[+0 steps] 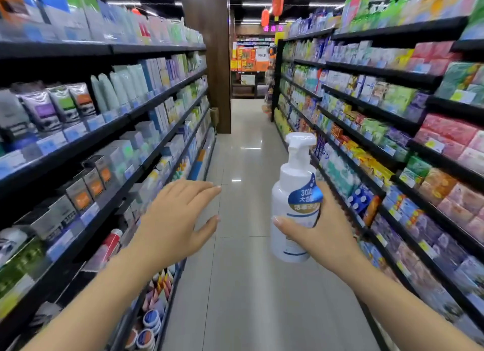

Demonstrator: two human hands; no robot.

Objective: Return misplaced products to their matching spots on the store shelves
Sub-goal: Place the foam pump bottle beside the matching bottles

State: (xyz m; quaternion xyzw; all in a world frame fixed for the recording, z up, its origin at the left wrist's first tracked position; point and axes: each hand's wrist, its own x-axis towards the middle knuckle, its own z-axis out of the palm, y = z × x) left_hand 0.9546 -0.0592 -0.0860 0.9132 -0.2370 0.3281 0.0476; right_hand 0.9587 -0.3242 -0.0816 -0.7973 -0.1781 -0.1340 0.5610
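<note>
A white pump bottle (293, 190) with a blue and gold label stands upright in my right hand (327, 230), which grips its lower body from the right side, thumb across the front. My left hand (175, 219) hovers open to the left of the bottle, palm down, fingers spread, holding nothing. Both hands are out in front of me over the aisle floor, between two long shelf runs.
Black shelves on the left (110, 130) carry tubes, boxes and jars. The right-hand shelves (372, 138) hold soap bars and colourful packs. A tiled aisle floor (243, 146) runs ahead to a brown pillar (209, 57) and an orange display at the far end.
</note>
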